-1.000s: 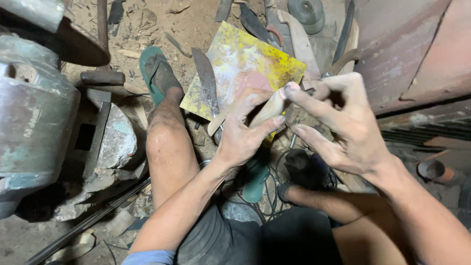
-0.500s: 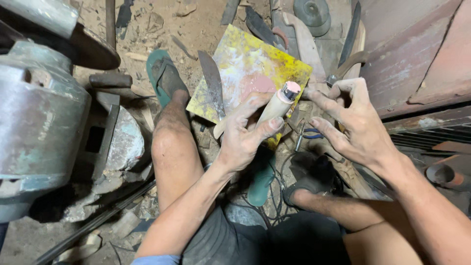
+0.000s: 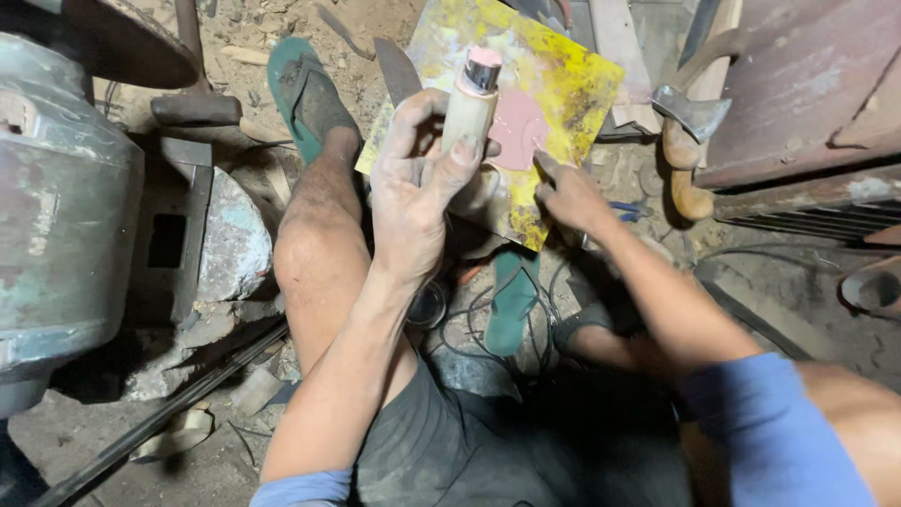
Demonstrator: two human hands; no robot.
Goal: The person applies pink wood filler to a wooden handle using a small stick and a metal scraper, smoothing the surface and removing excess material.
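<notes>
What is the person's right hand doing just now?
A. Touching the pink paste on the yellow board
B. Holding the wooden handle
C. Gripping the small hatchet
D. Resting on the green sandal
A: the right hand reaches down with its fingertips at the pink paste on the yellow board, while the left hand holds up the wooden handle.

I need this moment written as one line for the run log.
left hand: holds wooden handle, pink-tipped, upright | right hand: fingers on yellow board, pink paste | hatchet: lies right of board

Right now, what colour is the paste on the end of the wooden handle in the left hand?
Pink, on the wooden handle held upright by the left hand; head view shows it.
</notes>
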